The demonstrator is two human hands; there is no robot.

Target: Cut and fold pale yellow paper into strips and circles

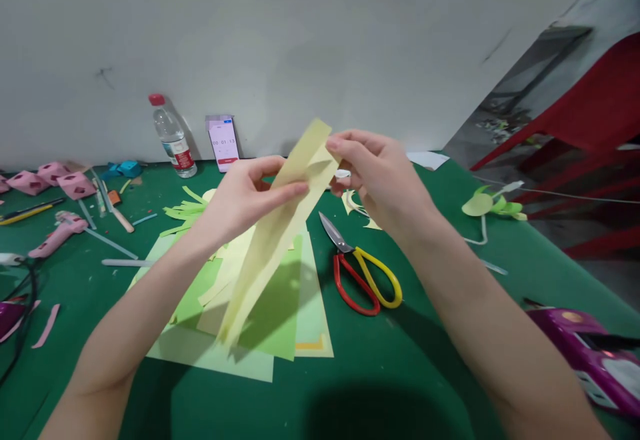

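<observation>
A long pale-yellow paper strip [277, 233], folded lengthwise, is held up in the air at a slant. My left hand [250, 193] pinches it near its middle, thumb in front. At the upper right end, my right hand [367, 167] grips its edge between thumb and fingers. Beneath the strip lies a stack of green paper sheets [280, 327] in several shades. Scissors [357, 260] with one red and one yellow handle rest on the table to the right of the stack, blades pointing up and left. Fringed green paper [187, 210] lies partly behind my left wrist.
On the green table [350, 393], a water bottle [173, 137] and a phone showing a timer [223, 143] stand by the wall. A pink glue gun [60, 233] and pink folded shapes [53, 177] lie left. A paper leaf piece [477, 205] and a purple device [590, 353] are right.
</observation>
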